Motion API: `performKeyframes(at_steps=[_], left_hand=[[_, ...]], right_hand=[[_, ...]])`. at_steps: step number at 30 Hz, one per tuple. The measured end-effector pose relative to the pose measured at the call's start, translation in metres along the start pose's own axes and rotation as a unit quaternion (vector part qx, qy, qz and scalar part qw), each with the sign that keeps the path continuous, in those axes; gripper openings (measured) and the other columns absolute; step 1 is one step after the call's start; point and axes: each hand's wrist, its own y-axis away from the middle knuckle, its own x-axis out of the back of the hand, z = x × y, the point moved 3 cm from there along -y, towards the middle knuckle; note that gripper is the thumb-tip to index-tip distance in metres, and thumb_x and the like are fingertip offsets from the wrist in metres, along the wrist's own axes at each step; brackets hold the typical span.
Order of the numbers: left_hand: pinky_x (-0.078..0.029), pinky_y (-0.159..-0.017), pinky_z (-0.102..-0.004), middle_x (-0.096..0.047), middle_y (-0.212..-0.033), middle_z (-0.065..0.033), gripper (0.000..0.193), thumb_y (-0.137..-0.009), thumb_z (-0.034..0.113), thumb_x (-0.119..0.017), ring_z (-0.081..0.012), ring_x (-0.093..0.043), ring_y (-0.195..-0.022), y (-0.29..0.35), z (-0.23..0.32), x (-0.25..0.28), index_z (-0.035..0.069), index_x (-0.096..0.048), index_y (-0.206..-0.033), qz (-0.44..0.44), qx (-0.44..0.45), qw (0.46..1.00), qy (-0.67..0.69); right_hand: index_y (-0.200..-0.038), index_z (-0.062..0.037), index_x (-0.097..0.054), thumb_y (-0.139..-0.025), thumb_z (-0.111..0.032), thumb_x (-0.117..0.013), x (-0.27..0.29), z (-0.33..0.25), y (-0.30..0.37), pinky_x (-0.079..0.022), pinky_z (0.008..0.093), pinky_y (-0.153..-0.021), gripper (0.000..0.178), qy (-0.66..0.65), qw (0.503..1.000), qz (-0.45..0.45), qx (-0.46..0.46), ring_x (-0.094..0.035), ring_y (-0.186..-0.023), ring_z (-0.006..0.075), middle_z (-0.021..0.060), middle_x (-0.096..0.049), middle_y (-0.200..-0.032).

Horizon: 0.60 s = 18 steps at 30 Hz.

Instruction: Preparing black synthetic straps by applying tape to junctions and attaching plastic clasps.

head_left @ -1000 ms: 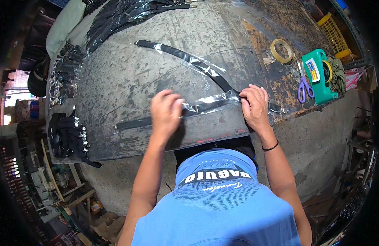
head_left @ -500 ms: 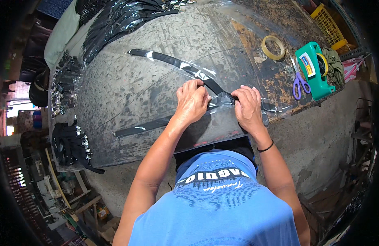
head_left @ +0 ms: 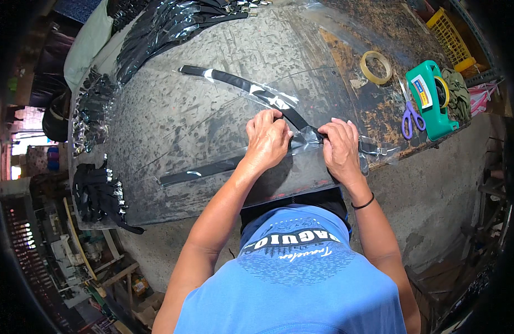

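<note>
A black strap (head_left: 229, 80) in a clear plastic sleeve (head_left: 290, 101) runs diagonally across the worktable toward my hands. My left hand (head_left: 268, 138) has its fingers curled at the edge of this strap, closed on the clear plastic by it. With fingers bent and pressed together, my right hand (head_left: 341, 146) pinches the near end of the strap. Under both hands lies a second black strap (head_left: 204, 171) in clear plastic, its metal-tipped end (head_left: 374, 149) showing beyond my right hand. My fingertips partly hide where the two straps meet.
Bundles of black straps with metal clips (head_left: 173, 25) lie at the far left, with another pile (head_left: 98, 192) at the left edge. To the right are a tape roll (head_left: 364, 68), purple-handled scissors (head_left: 407, 123), a green tape dispenser (head_left: 435, 125) and a yellow basket (head_left: 454, 42).
The whole view has shifted slightly. Both hands stay at the straps in nearly the same pose, with only small finger movements.
</note>
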Motion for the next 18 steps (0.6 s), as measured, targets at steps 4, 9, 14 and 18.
performKeyframes(at_steps=[4,9,14,18], left_hand=[[-0.03,-0.099,-0.0483,-0.054,-0.118,-0.0133,0.014,-0.081,0.017,-0.068,-0.0323,-0.045,-0.118,0.0,0.002,-0.004,0.004,-0.065,-0.085,0.021,0.004,1.0,0.002],[-0.03,-0.098,-0.0483,-0.055,-0.111,-0.0126,0.012,-0.081,0.015,-0.067,-0.0317,-0.047,-0.114,-0.001,0.006,-0.006,0.004,-0.065,-0.085,0.04,0.009,0.999,0.001],[-0.035,-0.094,-0.0465,-0.056,-0.106,-0.0125,0.012,-0.08,0.015,-0.069,-0.0322,-0.05,-0.108,0.0,0.008,-0.002,0.005,-0.065,-0.085,0.046,-0.002,0.999,0.0],[-0.042,-0.086,-0.0433,-0.057,-0.1,-0.0132,0.014,-0.08,0.014,-0.07,-0.0328,-0.055,-0.097,-0.004,0.006,0.008,0.004,-0.064,-0.087,0.035,-0.008,0.998,0.045]], right_hand=[[-0.104,-0.009,-0.058,-0.078,0.0,-0.057,0.0,0.0,0.0,-0.03,0.0506,-0.106,0.027,0.003,1.0,-0.002,0.0,-0.052,-0.116,0.0302,0.0085,-0.059,-0.104],[-0.104,-0.0088,-0.058,-0.079,0.0,-0.056,-0.001,0.001,0.0,-0.03,0.051,-0.107,0.026,0.005,1.0,-0.004,0.001,-0.052,-0.116,0.0302,0.0086,-0.059,-0.104],[-0.104,-0.0087,-0.058,-0.079,0.0,-0.056,-0.001,0.001,0.0,-0.029,0.0512,-0.107,0.026,0.002,1.0,-0.006,-0.002,-0.051,-0.117,0.0304,0.0086,-0.059,-0.105],[-0.103,-0.0087,-0.059,-0.078,0.0,-0.056,-0.001,0.0,0.0,-0.029,0.0514,-0.107,0.027,-0.005,1.0,-0.007,-0.006,-0.051,-0.117,0.0305,0.0086,-0.059,-0.105]])
